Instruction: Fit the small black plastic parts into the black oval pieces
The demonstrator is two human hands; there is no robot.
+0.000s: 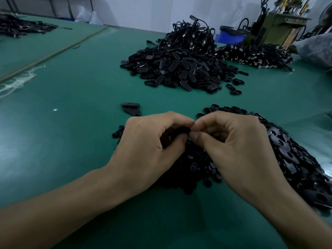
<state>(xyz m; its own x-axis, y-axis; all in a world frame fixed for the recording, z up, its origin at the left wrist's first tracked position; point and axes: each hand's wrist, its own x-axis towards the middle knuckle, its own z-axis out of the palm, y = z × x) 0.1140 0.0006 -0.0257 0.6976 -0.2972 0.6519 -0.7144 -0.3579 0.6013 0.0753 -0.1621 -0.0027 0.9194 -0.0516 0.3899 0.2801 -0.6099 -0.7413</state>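
Where the two hands meet, above a heap (195,169) toward the near edge of the green desk (71,150), a black piece (186,131) shows between them. It is mostly hidden, so its shape cannot be told. The left hand (152,141) grips it, fingers (172,121) curled round it and the thumb tucked beneath. The right hand (231,141) pinches its right end between thumb and forefinger, the other fingers loosely curled behind. Whether a small part sits in that pinch cannot be told. The heap under both hands is of small black parts, and it runs on toward the right edge into a spread of glossy ovals (291,155), several with round holes. Just beyond the left hand lie two loose ovals (131,108), touching each other and apart from the heap. Farther off, toward the middle of the far edge, stands a bigger pile (179,69) of black oval pieces, with a tangle of black cables (194,33) piled on its far side. Right of that pile lies a low mound of metal-tipped plugs (255,54). Behind them, at the far right corner, are an olive machine (273,27) and a blue bin (228,35), with a clear bag (316,49) at the right edge. A raised strip (53,53) crosses the desk's left side at a slant. Beyond it, at the far left corner, lies another dark pile (21,27). Torn clear tape (16,81) clings near the left edge, and a white speck (55,109) lies well left of the loose ovals.
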